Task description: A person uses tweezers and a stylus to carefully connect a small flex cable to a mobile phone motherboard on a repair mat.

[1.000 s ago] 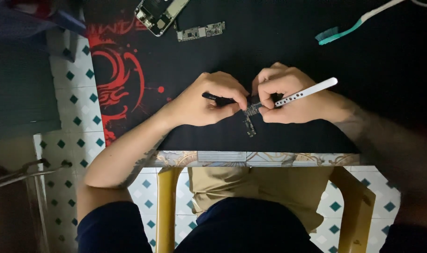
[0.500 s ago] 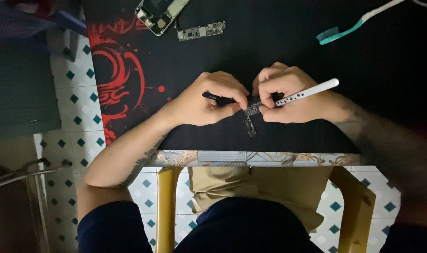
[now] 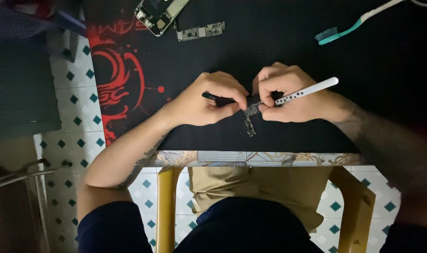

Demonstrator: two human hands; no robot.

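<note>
a: so, what lies around the hands?

b: at the far edge of the black mat [image 3: 269,51] there is an opened phone body [image 3: 159,14], and just beside it a long narrow circuit board [image 3: 200,32]. far to the right lies a teal toothbrush [image 3: 347,28], well apart from the hands. nothing stands between the hands and these things.

a: and the hands themselves?

b: the left hand [image 3: 208,100] has its fingers closed around a thin black tool [image 3: 213,97]. the right hand [image 3: 288,96] keeps a white pen-shaped tool [image 3: 307,91] between the fingers, and its fingertips pinch a small dark flex part [image 3: 250,115]. this part is between both hands, near the front edge of the mat, and its lower end hangs down to the mat. i cannot tell if the black tool touches it.

a: what about the surface and the room?

b: the mat has a red swirl print [image 3: 112,79] on the left and covers a table with a patterned edge [image 3: 251,158]. the floor [image 3: 80,107] has white tiles with small teal diamonds. the person sits on a yellow plastic chair [image 3: 169,206].
</note>
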